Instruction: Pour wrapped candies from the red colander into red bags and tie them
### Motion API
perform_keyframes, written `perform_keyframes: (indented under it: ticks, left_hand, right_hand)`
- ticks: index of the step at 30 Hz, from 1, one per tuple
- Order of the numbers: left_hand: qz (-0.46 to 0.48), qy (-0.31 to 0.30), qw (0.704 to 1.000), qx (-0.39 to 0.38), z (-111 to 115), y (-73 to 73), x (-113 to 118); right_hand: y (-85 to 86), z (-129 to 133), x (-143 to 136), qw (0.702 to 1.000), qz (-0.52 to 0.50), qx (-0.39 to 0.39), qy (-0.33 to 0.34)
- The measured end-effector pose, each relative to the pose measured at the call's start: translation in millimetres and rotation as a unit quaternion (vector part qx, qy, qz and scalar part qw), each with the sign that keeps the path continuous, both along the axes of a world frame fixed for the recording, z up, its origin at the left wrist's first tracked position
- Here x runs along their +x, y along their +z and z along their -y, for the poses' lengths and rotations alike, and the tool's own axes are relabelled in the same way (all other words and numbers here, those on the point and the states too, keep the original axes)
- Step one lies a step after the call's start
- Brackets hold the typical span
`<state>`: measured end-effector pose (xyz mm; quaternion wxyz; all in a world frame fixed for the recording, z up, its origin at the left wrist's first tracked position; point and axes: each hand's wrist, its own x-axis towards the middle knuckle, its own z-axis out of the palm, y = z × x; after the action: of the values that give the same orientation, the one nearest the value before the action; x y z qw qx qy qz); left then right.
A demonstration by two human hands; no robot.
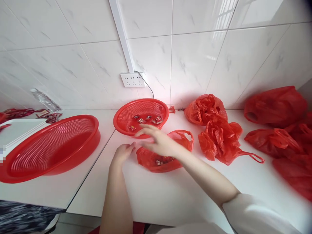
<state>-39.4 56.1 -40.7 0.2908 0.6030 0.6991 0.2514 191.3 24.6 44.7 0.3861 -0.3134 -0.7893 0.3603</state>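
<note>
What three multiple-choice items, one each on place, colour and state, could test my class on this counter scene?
1. Where do the small wrapped sweets lie?
A. in the small basket
B. in the large basket
C. on the wall socket
2. What colour are the plastic bags?
A. blue
B. red
C. green
3. How is the right hand?
A. open above the bag
B. clenched in a fist
C. gripping a bottle
Key: 1 A, sweets show on its mesh; 2 B, all red; 3 A, fingers spread.

No legible text, labels or numbers on anything in view.
</note>
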Motion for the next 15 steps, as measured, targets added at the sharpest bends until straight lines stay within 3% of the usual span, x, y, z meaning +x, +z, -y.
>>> perform_keyframes:
  ticks: [3, 5, 9, 12, 15]
  left_hand:
    - [0.081, -0.168, 0.968, -0.168, 8.8, 15.4, -4.9]
    - [0.111, -0.232, 0.939, -0.231, 11.5, 19.7, -4.8]
    - [0.069, -0.15, 0.964, -0.206, 16.6, 24.6, -0.6]
    - [0.053, -0.097, 0.984, -0.14, 24.2, 38.3, 3.1]
    - [0.019, -0.081, 0.996, -0.04, 32.6, 60.8, 8.3]
  right_hand:
    - [-3.1, -1.1, 65.7, 0.986, 0.114, -0.027, -0.119]
    - [-9.4, -2.3, 96.0, 0.958, 0.214, -0.073, -0.176]
    - [-14.9, -2.0, 127.3, 0.901, 0.344, -0.141, -0.222]
    - [-8.5, 2.3, 139.8, 0.897, 0.352, -0.158, -0.218]
    - [-0.3, 8.1, 151.1, 0.908, 0.333, -0.122, -0.223]
